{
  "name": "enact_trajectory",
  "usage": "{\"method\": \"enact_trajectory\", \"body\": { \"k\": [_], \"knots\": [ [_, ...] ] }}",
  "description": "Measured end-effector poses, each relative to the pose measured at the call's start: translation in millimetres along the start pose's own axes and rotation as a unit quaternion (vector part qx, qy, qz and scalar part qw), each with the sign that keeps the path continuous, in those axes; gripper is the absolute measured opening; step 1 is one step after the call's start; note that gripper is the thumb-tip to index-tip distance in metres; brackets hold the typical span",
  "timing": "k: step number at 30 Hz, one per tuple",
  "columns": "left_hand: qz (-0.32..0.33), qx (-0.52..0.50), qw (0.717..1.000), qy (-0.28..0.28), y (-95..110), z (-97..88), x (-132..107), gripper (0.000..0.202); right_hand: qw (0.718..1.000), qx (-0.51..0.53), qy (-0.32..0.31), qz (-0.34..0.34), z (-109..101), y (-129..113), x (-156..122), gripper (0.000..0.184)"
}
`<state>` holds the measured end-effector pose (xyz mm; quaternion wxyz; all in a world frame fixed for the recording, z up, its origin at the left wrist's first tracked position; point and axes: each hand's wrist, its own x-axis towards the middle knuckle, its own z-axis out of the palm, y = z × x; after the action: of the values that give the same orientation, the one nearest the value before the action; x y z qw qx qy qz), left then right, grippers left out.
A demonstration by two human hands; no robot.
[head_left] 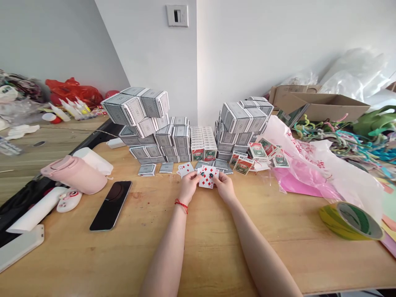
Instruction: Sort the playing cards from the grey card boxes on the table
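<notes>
Between my two hands, a few playing cards (206, 178) are held face up, a seven of diamonds on top. My left hand (189, 184), with a red string bracelet at the wrist, pinches their left side. The right side is pinched by my right hand (225, 186). Just beyond lie a loose face-up card pile (185, 168) and several face-down piles (147, 169). Tall block stacks of grey-backed cards rise at left (136, 111) and right (236, 117). Upright rows of boxed card decks (203, 142) stand between them.
A black phone (111, 205), a pink bottle (77, 174) and a white mouse (69, 200) lie to the left. On the right are loose card boxes (258, 151), plastic bags (328, 165), a yellow tape roll (351, 220), a cardboard box (328, 105) and colourful cords (343, 140).
</notes>
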<state>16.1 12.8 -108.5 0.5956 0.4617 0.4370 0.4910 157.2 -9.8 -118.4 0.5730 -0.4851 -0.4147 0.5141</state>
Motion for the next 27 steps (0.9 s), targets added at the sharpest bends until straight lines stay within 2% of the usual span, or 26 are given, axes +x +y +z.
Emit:
{"method": "enact_trajectory", "body": {
  "k": [3, 7, 11, 17, 27],
  "knots": [
    [-0.032, -0.034, 0.999, -0.026, 0.7, -3.8, 1.6, 0.027, 1.000, -0.005, -0.010, 0.014, -2.0, 0.4, 0.7, 0.038],
    [-0.043, -0.056, 0.997, -0.041, 1.1, -5.8, 2.6, 0.031, 0.999, 0.006, -0.030, 0.027, -3.4, 0.2, 0.8, 0.040],
    [-0.050, -0.057, 0.996, -0.036, 1.2, -5.9, 2.9, 0.031, 0.999, -0.009, -0.035, 0.028, -4.6, 1.3, 1.3, 0.039],
    [-0.045, -0.034, 0.998, -0.027, -1.5, -7.3, 3.4, 0.029, 0.998, -0.059, -0.008, 0.021, -6.9, 7.5, 3.8, 0.041],
    [-0.044, -0.023, 0.999, -0.022, -2.1, -6.5, 3.4, 0.030, 0.998, -0.053, -0.005, 0.022, -5.3, 5.2, 3.1, 0.040]
  ]
}}
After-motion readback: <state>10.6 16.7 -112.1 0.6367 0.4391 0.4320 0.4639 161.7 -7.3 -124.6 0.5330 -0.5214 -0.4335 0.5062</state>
